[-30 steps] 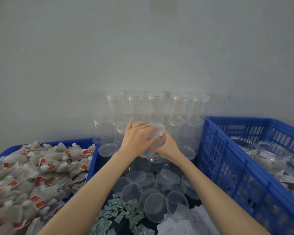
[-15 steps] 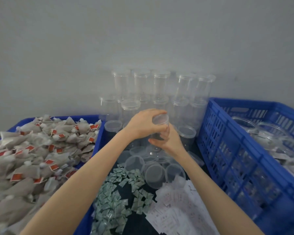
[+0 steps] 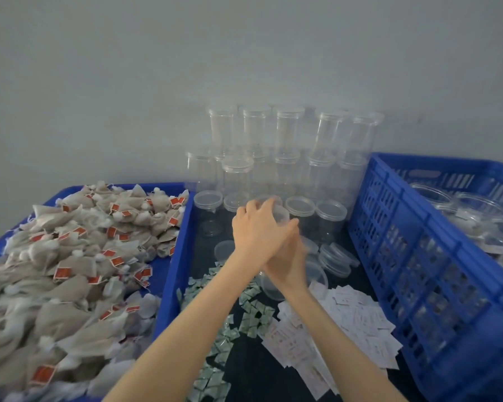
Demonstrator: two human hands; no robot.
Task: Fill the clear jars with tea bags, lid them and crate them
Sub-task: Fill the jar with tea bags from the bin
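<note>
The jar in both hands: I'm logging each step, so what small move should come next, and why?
Probably twist the lid off with the left hand while the right hand steadies the clear jar: it looks empty and capped, and the tea bags lie left.

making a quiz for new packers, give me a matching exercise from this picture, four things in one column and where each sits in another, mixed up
Things:
1. pile of beige tea bags with red tags
2. tall stacked clear plastic jars
3. small green foil sachets
4. blue slatted plastic crate

Places:
A. at the right, holding lidded clear jars
B. against the grey wall at the back
C. in the blue tray at the left
D. loose on the dark surface under the left forearm

Pairs: 1-C, 2-B, 3-D, 4-A
</note>
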